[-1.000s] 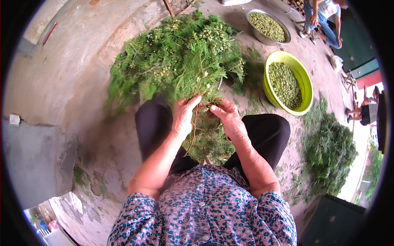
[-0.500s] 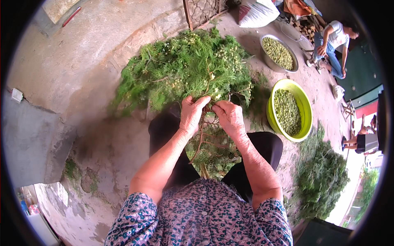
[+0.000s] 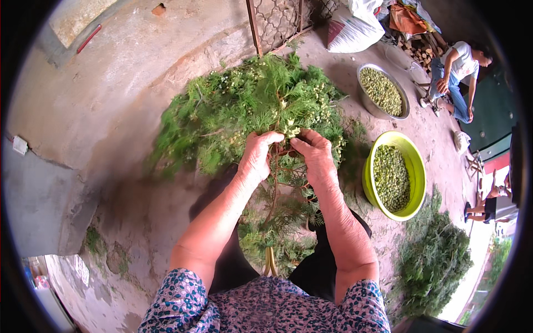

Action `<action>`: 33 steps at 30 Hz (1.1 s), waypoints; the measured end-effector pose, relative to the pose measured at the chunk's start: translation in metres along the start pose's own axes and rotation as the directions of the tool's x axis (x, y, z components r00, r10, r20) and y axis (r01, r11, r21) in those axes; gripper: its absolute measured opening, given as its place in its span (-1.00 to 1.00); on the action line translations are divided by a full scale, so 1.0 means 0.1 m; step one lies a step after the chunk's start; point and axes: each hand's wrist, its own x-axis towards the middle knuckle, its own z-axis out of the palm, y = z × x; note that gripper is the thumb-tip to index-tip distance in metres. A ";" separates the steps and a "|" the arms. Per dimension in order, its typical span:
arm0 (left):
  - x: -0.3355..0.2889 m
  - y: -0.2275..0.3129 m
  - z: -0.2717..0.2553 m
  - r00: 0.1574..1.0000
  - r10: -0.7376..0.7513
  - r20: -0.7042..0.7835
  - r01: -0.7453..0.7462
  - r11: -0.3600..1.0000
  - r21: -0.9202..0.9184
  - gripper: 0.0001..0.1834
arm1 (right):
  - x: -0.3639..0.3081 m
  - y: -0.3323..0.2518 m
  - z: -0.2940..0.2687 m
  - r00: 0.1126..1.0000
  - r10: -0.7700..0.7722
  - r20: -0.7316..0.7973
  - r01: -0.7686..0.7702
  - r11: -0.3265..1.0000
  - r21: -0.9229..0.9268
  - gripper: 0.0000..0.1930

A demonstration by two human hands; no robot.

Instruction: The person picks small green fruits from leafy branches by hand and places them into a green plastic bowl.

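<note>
A leafy conifer branch (image 3: 274, 194) with a thin reddish-brown stem stands between my knees, its feathery tip pointing away from me. My left hand (image 3: 257, 157) is closed around the stem, thumb stretched along the top. Pale green cones (image 3: 290, 131) cluster right at my fingertips. My right hand (image 3: 317, 157) pinches at this cluster with thumb and forefinger; its fingertips are partly hidden by the cones. Just beyond both hands lies a big heap of green conifer branches (image 3: 222, 119), dotted with similar cones.
To the right stand a lime-green basin (image 3: 420, 191) and, farther off, a metal basin (image 3: 363, 91), both holding small green cones. Another pile of greenery (image 3: 436, 266) lies at lower right. A seated person (image 3: 458, 77), a white sack (image 3: 355, 30) and stacked firewood (image 3: 419, 50) are at far right.
My view has tilted, so the basins and seated person sit lower. The right hand's fingers have shifted up to the cone cluster, which shows more fully; the left keeps its hold.
</note>
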 end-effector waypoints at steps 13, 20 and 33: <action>0.40 -0.04 0.00 0.999 0.032 0.029 -0.037 0.972 0.231 -0.87 | 0.33 0.14 -0.12 0.998 0.067 0.015 -0.069 0.978 0.196 -0.70; 0.39 -0.07 0.02 0.997 0.020 0.068 -0.033 0.979 0.200 -0.91 | 0.35 0.16 -0.15 0.990 0.132 0.055 -0.142 0.952 0.272 -0.80; 0.41 -0.05 0.07 0.997 -0.022 0.076 0.010 0.988 0.156 -0.93 | 0.29 -0.05 -0.09 0.974 0.221 0.051 -0.220 0.859 0.462 -0.87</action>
